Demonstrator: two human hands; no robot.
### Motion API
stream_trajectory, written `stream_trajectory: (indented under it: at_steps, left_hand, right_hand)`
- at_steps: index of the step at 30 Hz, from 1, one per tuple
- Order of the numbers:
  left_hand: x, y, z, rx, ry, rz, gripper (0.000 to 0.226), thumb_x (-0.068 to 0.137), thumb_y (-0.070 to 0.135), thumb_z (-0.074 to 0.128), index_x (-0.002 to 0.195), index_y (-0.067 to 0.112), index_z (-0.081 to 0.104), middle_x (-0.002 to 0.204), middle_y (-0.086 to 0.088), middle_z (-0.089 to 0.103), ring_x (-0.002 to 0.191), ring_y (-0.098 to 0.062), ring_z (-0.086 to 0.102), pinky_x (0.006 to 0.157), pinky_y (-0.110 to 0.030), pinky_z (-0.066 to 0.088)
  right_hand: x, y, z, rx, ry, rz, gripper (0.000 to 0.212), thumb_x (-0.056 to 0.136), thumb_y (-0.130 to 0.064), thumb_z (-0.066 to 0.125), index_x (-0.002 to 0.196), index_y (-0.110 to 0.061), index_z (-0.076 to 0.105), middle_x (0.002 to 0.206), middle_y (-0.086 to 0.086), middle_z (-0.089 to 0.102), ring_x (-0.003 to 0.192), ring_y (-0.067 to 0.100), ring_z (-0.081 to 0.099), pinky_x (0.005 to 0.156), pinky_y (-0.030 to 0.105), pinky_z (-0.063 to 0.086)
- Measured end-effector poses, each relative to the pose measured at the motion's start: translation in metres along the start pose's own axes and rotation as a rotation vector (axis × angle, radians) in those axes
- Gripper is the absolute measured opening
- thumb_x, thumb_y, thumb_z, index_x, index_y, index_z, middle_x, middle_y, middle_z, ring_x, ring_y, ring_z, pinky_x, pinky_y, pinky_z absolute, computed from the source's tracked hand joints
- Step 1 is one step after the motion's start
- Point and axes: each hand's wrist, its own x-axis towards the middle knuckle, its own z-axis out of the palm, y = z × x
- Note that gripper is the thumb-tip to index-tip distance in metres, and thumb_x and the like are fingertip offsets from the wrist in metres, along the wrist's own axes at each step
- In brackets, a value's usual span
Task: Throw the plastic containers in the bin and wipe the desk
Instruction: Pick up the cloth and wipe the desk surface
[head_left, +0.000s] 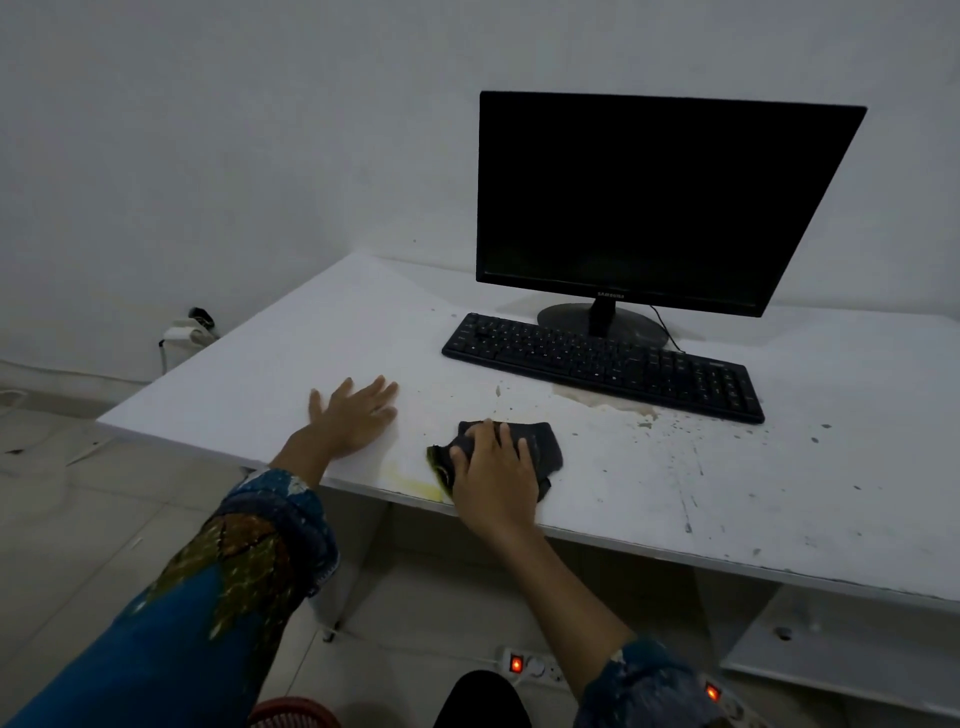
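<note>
Left hand: the left hand (353, 415) lies flat on the bare desktop, fingers spread and holding nothing; I judge it is bracing.
Right hand: the right hand (493, 478) presses down on the cloth with fingers laid over it, not bunching it.
Cloth: a dark grey, crumpled soft cloth (548, 449) with a yellow-green edge, near the front edge of the desk.
How it handles: light and limp, likely to fold or slide under the palm, so a flat, wide press over its middle suits it better than a pinch at a corner.
Desk: a white flat-topped desk (311, 343) with a yellow smear (415, 486) just left of the cloth and a pale brown stain (587, 397) with dark specks to the right.
Further out: a black keyboard (602, 364) and a black, dark-screened monitor (649, 197) – both near the brown stain.
Containers: no plastic containers in view; a red meshed rim (293, 714) shows at the bottom, but whether it is the bin I cannot tell.
Stage: wiping, by my reading.
</note>
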Motion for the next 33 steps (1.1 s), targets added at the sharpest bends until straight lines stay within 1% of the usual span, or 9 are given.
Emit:
stream_trajectory:
  at_steps: [3,6,11,15,19,22,25,29,33]
  left_hand:
    - [-0.001,0.001,0.0,0.003,-0.004,0.003,0.051,0.102,0.043,0.012,0.15,0.035,0.0,0.16,0.01,-0.007,0.148,-0.026,-0.006,0.115,-0.056,-0.007]
    - [-0.003,0.0,0.0,0.01,0.002,0.013,0.051,0.102,0.041,0.011,0.151,0.033,0.0,0.16,0.009,-0.006,0.148,-0.027,-0.005,0.115,-0.055,-0.006]
    - [-0.006,-0.002,0.002,0.015,0.012,0.027,0.051,0.102,0.041,0.011,0.151,0.032,0.0,0.16,0.007,-0.006,0.148,-0.028,-0.005,0.115,-0.055,-0.005]
    - [-0.007,-0.003,-0.001,0.065,0.012,0.046,0.051,0.102,0.041,0.012,0.151,0.031,0.0,0.16,0.006,-0.006,0.147,-0.03,-0.004,0.115,-0.055,-0.003]
    - [-0.004,-0.003,0.001,0.08,0.006,0.046,0.051,0.102,0.039,0.014,0.151,0.03,0.001,0.16,0.006,-0.004,0.147,-0.031,-0.001,0.115,-0.057,0.0]
    - [0.003,-0.005,-0.001,0.073,-0.009,0.052,0.052,0.101,0.041,0.014,0.151,0.03,0.003,0.16,0.006,-0.002,0.147,-0.031,0.003,0.117,-0.057,0.003]
    - [0.004,-0.004,-0.002,0.068,-0.019,0.049,0.052,0.101,0.042,0.013,0.151,0.032,0.001,0.16,0.008,-0.004,0.147,-0.031,0.0,0.117,-0.056,0.002]
    - [0.001,-0.002,-0.002,0.065,-0.042,0.044,0.052,0.101,0.044,0.012,0.15,0.034,-0.002,0.16,0.008,-0.008,0.147,-0.03,-0.007,0.115,-0.056,-0.003]
    - [0.005,-0.003,-0.003,0.066,-0.062,0.034,0.051,0.101,0.045,0.012,0.15,0.036,-0.002,0.159,0.01,-0.008,0.147,-0.028,-0.007,0.115,-0.055,-0.003]
  right_hand:
    - [0.001,0.013,-0.007,0.021,0.009,-0.002,0.031,0.097,-0.04,0.039,0.121,-0.022,0.048,0.126,-0.003,0.053,0.121,0.02,0.045,0.107,0.035,0.033]
    - [0.007,0.03,-0.018,-0.005,0.034,0.049,0.033,0.097,-0.042,0.04,0.124,-0.025,0.047,0.128,-0.003,0.052,0.12,0.02,0.045,0.1,0.037,0.041]
    - [0.009,0.06,-0.038,-0.057,0.033,0.145,0.043,0.097,-0.044,0.037,0.135,-0.025,0.041,0.139,0.002,0.047,0.13,0.027,0.042,0.105,0.045,0.04]
    - [-0.003,0.075,-0.047,-0.086,0.116,0.204,0.034,0.098,-0.038,0.038,0.125,-0.019,0.048,0.13,0.004,0.054,0.122,0.025,0.048,0.104,0.043,0.041]
    - [-0.018,0.071,-0.042,-0.099,0.152,0.228,0.035,0.099,-0.035,0.037,0.126,-0.016,0.048,0.131,0.006,0.053,0.125,0.024,0.046,0.112,0.041,0.034]
    - [-0.026,0.056,-0.033,-0.098,0.158,0.206,0.035,0.099,-0.035,0.037,0.127,-0.016,0.047,0.133,0.006,0.051,0.128,0.023,0.043,0.112,0.04,0.033]
    - [-0.024,0.038,-0.023,-0.088,0.122,0.15,0.038,0.1,-0.035,0.036,0.131,-0.015,0.044,0.139,0.006,0.047,0.134,0.024,0.037,0.114,0.04,0.031]
    - [0.001,0.019,-0.008,-0.054,0.044,0.068,0.038,0.101,-0.034,0.034,0.13,-0.013,0.044,0.139,0.008,0.046,0.134,0.025,0.035,0.114,0.039,0.03]
    - [0.039,0.009,0.006,-0.022,-0.007,0.038,0.038,0.1,-0.035,0.036,0.13,-0.013,0.044,0.138,0.01,0.045,0.132,0.028,0.036,0.111,0.041,0.034]
